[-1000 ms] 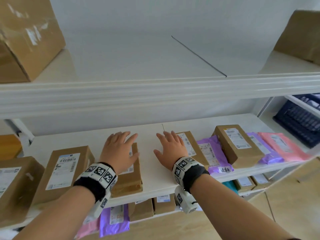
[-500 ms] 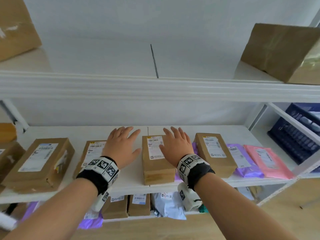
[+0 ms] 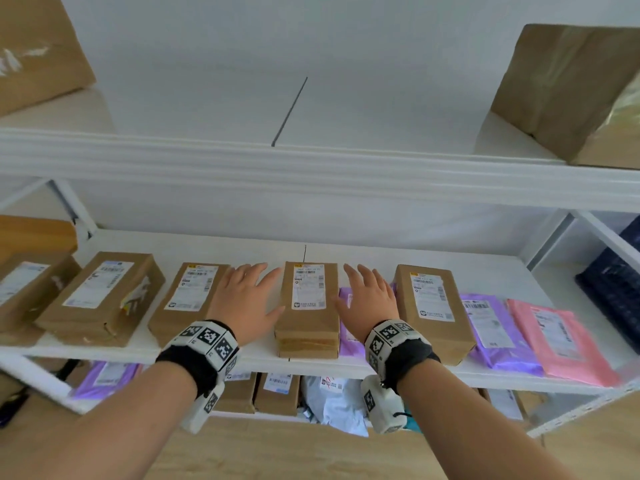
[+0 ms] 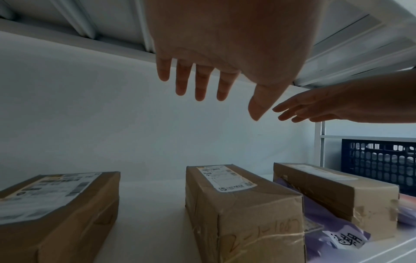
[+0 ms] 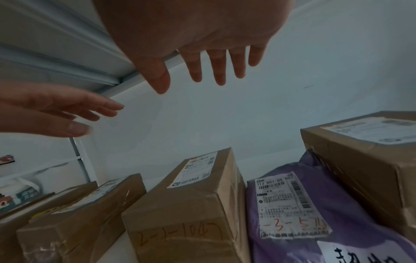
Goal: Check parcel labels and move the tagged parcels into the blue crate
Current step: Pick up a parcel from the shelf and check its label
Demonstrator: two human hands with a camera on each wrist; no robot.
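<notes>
Parcels lie label-up in a row along the middle shelf [image 3: 346, 247], presumably so labels can be read. Head view: left hand [image 3: 244, 299] at 9 o'clock and right hand [image 3: 372, 299] at 3 o'clock of the centre brown box [image 3: 308, 306], fingers straight and spread, holding nothing. Blue crate [image 3: 616, 289] at far 3 o'clock.

Left wrist view: palm hovers above the boxes, no contact; tape-wrapped centre brown box with white label.

Right wrist view: purple mailer [image 5: 315, 213] beside it bears a handwritten tag.
</notes>
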